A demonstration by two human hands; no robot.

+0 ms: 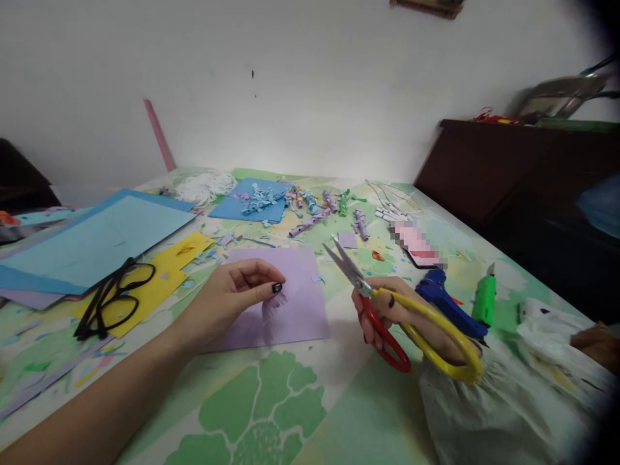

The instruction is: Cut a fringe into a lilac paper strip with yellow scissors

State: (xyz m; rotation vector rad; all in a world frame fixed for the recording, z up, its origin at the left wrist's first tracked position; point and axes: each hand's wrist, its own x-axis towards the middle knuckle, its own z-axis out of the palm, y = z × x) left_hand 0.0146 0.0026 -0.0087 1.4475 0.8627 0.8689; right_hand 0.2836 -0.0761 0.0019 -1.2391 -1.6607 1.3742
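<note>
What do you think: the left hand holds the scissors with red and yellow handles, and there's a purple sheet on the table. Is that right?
No: the head view shows the scissors in the right hand, not the left hand. The purple sheet is on the table.

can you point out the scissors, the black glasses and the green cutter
Scissors (359, 284), head view, at the blade pivot.
Black glasses (103, 299), head view, on a temple.
Green cutter (485, 301), head view, on the handle.
</note>
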